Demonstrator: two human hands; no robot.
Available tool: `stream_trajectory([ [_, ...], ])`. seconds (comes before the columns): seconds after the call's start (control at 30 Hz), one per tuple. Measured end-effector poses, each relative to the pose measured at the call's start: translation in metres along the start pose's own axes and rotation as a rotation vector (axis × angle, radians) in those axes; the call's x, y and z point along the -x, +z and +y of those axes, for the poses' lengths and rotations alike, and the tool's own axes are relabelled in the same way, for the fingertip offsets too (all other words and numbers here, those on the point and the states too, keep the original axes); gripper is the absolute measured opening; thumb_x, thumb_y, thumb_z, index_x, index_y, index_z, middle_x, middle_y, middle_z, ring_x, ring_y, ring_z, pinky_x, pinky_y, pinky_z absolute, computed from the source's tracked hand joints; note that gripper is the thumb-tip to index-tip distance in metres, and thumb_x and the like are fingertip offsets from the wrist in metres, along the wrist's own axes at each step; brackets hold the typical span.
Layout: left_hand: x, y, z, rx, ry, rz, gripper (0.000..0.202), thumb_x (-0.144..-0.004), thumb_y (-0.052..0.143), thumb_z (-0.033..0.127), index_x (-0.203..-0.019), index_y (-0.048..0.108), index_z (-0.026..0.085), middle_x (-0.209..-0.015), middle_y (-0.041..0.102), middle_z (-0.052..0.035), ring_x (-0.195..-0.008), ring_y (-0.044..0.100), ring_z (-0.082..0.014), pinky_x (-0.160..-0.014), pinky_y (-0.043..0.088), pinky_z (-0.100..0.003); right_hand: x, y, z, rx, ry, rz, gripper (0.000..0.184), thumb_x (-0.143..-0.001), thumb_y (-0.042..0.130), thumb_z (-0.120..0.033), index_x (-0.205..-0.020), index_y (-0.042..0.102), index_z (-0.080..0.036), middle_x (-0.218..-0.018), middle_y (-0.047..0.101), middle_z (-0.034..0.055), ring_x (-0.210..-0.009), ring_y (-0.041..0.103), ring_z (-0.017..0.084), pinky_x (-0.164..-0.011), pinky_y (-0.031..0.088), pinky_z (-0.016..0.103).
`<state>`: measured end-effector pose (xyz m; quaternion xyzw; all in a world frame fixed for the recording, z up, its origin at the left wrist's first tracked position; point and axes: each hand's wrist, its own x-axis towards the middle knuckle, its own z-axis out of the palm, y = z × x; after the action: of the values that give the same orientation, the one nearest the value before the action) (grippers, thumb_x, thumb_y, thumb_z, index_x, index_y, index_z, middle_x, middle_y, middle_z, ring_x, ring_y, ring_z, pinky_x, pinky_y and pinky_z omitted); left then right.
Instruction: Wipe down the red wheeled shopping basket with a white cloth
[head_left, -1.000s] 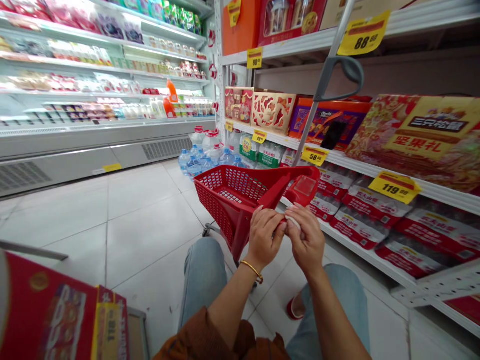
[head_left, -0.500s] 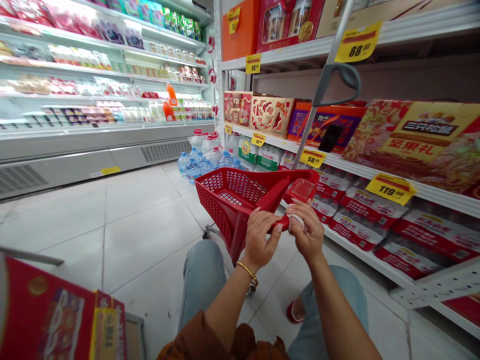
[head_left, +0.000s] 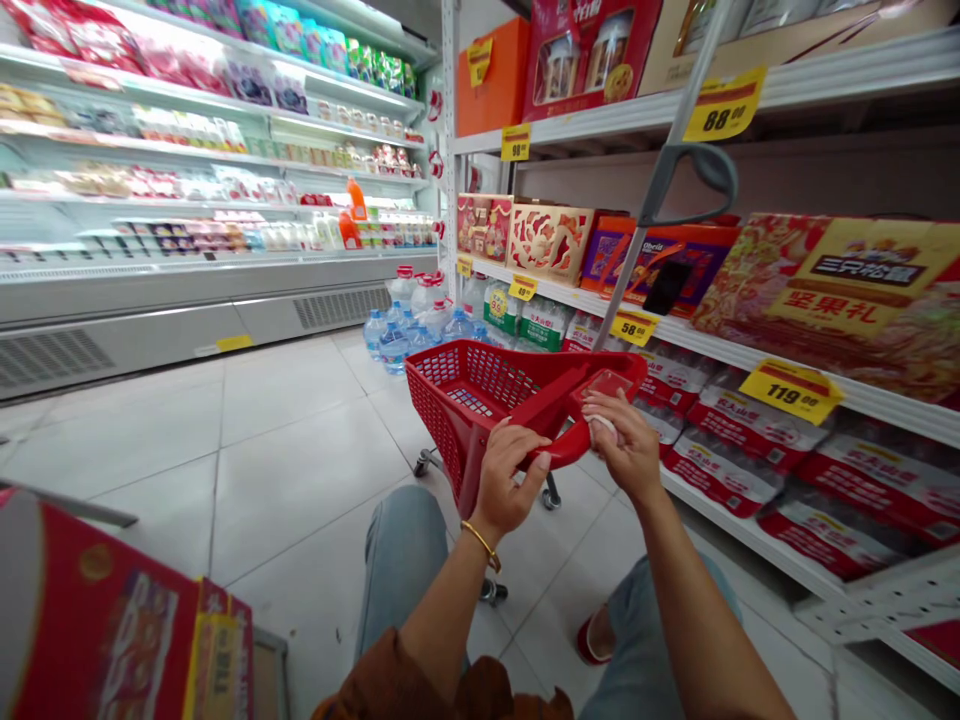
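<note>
A red plastic shopping cart (head_left: 442, 420) stands before my knees, its basket pointing away to the left. My left hand (head_left: 510, 478) grips the left part of the red cart handle (head_left: 568, 446), fingers curled over the bar. Around the right part of that handle, my right hand (head_left: 628, 440) presses a small, crumpled white cloth or tissue (head_left: 603, 428). Most of the cloth is hidden under my fingers. Just beyond my right hand is the cart's flat panel with a clear cover (head_left: 609, 383).
Shelves with gift boxes (head_left: 847, 290) and packed water bottles (head_left: 720, 450) run along the right. A grey pole (head_left: 626, 260) rises behind the cart. Large water jugs (head_left: 397, 345) stand on the floor ahead. A refrigerated display (head_left: 300, 300) lines the left; a red box (head_left: 97, 620) is near left.
My right hand has shifted with the cloth along the handle, away from my left hand, baring more of the red bar between them. The view has tilted slightly.
</note>
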<state>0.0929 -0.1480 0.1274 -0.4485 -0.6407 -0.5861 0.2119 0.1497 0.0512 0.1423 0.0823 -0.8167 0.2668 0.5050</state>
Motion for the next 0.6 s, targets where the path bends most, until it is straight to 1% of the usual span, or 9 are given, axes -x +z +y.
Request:
stream_trajectory([
  [0.13,0.001,-0.004,-0.001,-0.019,0.0,0.033,0.021,-0.091,0.05,0.033,-0.091,0.065,0.019,-0.091,0.068,-0.0056,-0.091,0.06,-0.0188,-0.101,0.038,-0.043,0.002,0.003,-0.007,0.024,-0.008,0.001,0.018,-0.085,0.056,-0.022,-0.096,0.069,-0.025,-0.101,0.071,0.0048,-0.104,0.064,0.021,-0.104,0.041,0.05],
  [0.27,0.001,-0.009,0.001,-0.1,-0.039,0.067,0.02,-0.09,0.051,0.033,-0.085,0.065,0.02,-0.087,0.068,-0.0045,-0.09,0.061,-0.0185,-0.101,0.039,-0.043,0.005,0.009,-0.019,0.059,0.004,0.004,0.018,-0.085,0.055,-0.025,-0.097,0.068,-0.025,-0.101,0.071,0.005,-0.103,0.065,0.022,-0.1,0.044,0.048],
  [0.33,0.001,-0.013,0.006,-0.159,-0.054,0.08,0.018,-0.09,0.05,0.029,-0.084,0.064,0.02,-0.087,0.068,-0.0037,-0.093,0.061,-0.0186,-0.104,0.037,-0.045,0.006,0.013,-0.025,0.075,0.006,0.004,0.017,-0.085,0.055,-0.026,-0.097,0.068,-0.024,-0.101,0.071,0.0055,-0.105,0.064,0.022,-0.099,0.045,0.047],
  [0.43,0.0,-0.019,0.018,-0.316,-0.043,0.116,0.02,-0.091,0.047,0.022,-0.084,0.065,0.02,-0.094,0.07,-0.0036,-0.103,0.059,-0.0198,-0.111,0.027,-0.051,0.007,0.019,-0.034,0.093,-0.002,0.003,0.017,-0.086,0.056,-0.025,-0.098,0.067,-0.024,-0.102,0.071,0.0062,-0.106,0.063,0.023,-0.098,0.045,0.047],
  [0.53,-0.001,-0.019,0.035,-0.526,-0.039,0.138,0.021,-0.09,0.046,0.018,-0.093,0.067,0.019,-0.108,0.068,-0.0067,-0.113,0.054,-0.0229,-0.112,0.024,-0.054,0.007,0.025,-0.041,0.102,-0.002,0.009,0.017,-0.086,0.057,-0.024,-0.099,0.066,-0.023,-0.103,0.07,0.0069,-0.106,0.063,0.022,-0.099,0.045,0.047],
  [0.6,-0.004,-0.014,0.044,-0.598,-0.004,0.073,0.023,-0.09,0.048,0.019,-0.107,0.065,0.017,-0.114,0.067,-0.0082,-0.117,0.052,-0.0241,-0.112,0.026,-0.053,0.007,0.028,-0.045,0.117,-0.001,0.013,0.017,-0.086,0.057,-0.023,-0.1,0.066,-0.022,-0.105,0.07,0.0074,-0.107,0.062,0.022,-0.099,0.044,0.047],
])
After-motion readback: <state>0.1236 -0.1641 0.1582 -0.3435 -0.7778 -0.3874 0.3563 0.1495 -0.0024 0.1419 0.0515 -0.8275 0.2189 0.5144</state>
